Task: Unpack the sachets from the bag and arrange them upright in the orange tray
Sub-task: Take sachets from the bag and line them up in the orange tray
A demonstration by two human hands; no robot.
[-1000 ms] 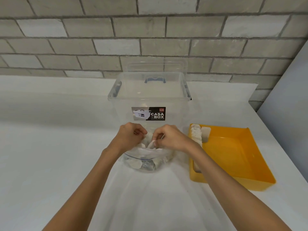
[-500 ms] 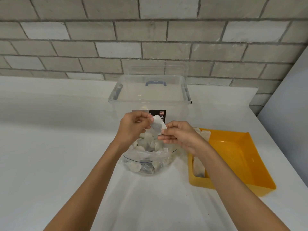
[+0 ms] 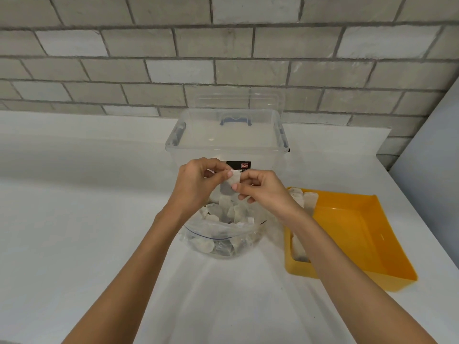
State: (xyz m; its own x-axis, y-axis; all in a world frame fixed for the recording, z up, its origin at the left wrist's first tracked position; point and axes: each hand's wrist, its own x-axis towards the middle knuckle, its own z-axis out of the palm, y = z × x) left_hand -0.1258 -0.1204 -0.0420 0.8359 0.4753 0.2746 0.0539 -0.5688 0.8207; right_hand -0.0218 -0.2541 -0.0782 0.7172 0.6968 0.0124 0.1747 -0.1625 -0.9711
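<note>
Sachet [image 3: 230, 186] clamped between fingers of left hand [image 3: 196, 186] and right hand [image 3: 262, 191], above bag [image 3: 221, 235].

A white surface [image 3: 74, 219] below a grey brick wall [image 3: 223, 58] carries a clear lidded storage box [image 3: 198, 150], an open clear bag [image 3: 223, 244] of sachets [image 3: 224, 211] just in front, and an orange tray [image 3: 360, 232] to the right.

Bare bench [image 3: 74, 219] left of bag [image 3: 221, 239], clear box [image 3: 227, 142] blocking behind, orange tray [image 3: 360, 244] (right half free) at right
</note>
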